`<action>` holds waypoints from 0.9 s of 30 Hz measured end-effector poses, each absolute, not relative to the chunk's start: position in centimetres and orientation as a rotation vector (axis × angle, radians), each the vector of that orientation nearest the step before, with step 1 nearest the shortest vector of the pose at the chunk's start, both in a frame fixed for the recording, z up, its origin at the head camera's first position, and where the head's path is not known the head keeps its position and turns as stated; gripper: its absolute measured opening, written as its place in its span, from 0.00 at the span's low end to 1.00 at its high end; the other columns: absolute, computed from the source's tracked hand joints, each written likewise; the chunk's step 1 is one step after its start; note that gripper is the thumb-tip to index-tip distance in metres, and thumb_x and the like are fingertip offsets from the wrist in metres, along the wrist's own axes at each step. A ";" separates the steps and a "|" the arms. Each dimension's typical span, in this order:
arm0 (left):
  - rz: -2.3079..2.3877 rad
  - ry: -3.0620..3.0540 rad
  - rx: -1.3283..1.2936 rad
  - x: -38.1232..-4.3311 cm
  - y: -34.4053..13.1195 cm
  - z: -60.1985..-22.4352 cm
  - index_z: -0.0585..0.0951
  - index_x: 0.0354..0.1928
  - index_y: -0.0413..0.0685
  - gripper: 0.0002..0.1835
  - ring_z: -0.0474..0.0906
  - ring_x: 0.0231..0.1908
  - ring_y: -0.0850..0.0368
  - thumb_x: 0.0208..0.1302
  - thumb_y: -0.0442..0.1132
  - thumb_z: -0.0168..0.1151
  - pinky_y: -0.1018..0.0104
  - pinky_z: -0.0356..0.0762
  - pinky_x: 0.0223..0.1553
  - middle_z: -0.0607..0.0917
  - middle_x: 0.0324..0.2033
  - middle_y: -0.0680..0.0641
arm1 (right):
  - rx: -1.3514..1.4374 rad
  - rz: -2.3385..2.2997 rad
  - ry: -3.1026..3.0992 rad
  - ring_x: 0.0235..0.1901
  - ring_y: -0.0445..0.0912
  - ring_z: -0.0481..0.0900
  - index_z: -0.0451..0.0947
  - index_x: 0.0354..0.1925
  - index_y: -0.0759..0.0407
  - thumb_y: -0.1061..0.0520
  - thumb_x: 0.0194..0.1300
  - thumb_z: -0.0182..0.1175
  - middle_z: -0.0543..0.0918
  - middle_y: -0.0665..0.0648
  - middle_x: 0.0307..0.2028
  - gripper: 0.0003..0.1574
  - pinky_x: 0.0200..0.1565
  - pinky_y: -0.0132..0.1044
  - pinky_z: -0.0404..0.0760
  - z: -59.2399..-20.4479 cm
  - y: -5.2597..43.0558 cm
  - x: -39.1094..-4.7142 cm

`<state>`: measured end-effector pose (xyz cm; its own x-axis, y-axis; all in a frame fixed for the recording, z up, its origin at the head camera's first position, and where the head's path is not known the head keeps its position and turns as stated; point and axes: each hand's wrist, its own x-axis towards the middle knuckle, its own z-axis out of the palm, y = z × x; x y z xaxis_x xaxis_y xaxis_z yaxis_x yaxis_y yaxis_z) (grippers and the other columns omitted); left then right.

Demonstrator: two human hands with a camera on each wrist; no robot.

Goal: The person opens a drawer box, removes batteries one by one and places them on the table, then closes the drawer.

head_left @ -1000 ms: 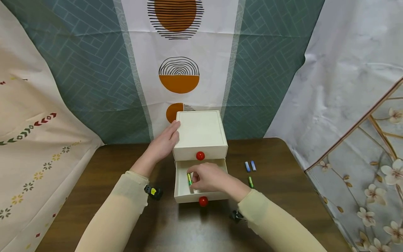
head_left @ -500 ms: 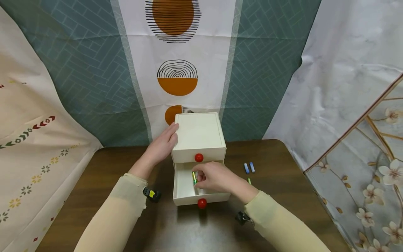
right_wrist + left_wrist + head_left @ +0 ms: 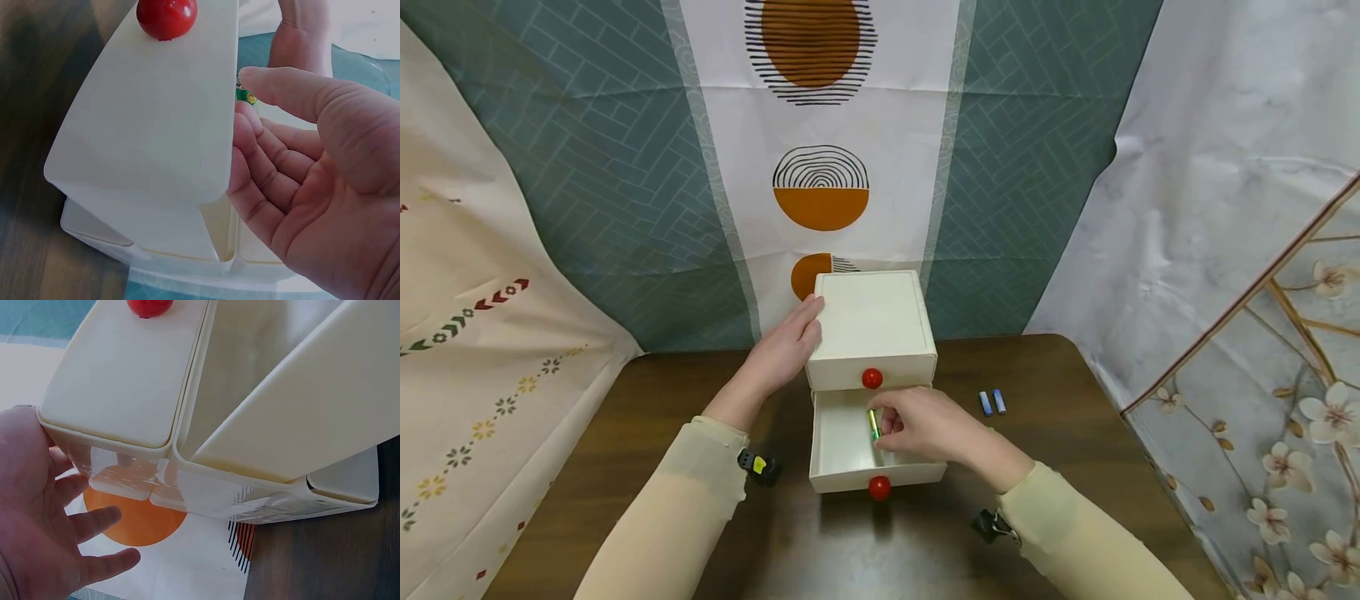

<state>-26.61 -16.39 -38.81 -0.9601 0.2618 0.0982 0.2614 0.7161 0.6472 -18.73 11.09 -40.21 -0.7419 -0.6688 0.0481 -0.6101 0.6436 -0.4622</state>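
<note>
On the table stands a small cream drawer cabinet [image 3: 876, 317], its lower drawer [image 3: 841, 433] pulled out. The upper one is closed; each front carries a round red knob [image 3: 880, 487]. My right hand [image 3: 921, 421] reaches over the open drawer and pinches a green battery [image 3: 874, 425] with a gold end between thumb and fingers. In the right wrist view, only the tip of that battery [image 3: 247, 95] shows above the drawer front. My left hand [image 3: 782, 350] lies against the cabinet's left side, fingers extended and spread in the left wrist view.
Two blue batteries [image 3: 992, 403] lie on the brown wooden table [image 3: 1037, 483], right of the cabinet. A bit of green shows near the right wrist. A patterned cloth [image 3: 820, 242] hangs close behind the cabinet, with more cloths at both sides.
My right hand has moved right with the green battery, from the drawer's left part toward its middle. Its wrist now covers most of the green piece on the table. The left hand stays.
</note>
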 end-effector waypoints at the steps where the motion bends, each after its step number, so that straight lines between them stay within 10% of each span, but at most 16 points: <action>1: 1.098 2.909 0.444 -26.6 -16.4 -38.8 0.55 0.90 0.54 0.34 0.45 0.87 0.49 0.90 0.54 0.35 0.43 0.45 0.85 0.49 0.89 0.51 | -1.062 -0.701 2.732 0.29 0.37 0.76 0.85 0.46 0.50 0.54 0.67 0.79 0.80 0.40 0.27 0.13 0.34 0.35 0.78 -40.2 11.2 -18.7; 27: 1.099 2.906 0.422 -26.2 -16.3 -38.8 0.55 0.90 0.54 0.34 0.44 0.88 0.48 0.90 0.54 0.36 0.42 0.45 0.85 0.50 0.89 0.51 | -0.969 -0.783 2.773 0.31 0.35 0.79 0.86 0.58 0.55 0.56 0.67 0.79 0.81 0.37 0.30 0.23 0.41 0.37 0.82 -39.7 14.0 -17.9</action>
<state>-26.21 -16.28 -38.76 -0.9637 0.2518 0.0883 0.2472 0.7180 0.6507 -17.85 14.02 -39.65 -0.7922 -0.6061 0.0715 -0.5539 0.6649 -0.5010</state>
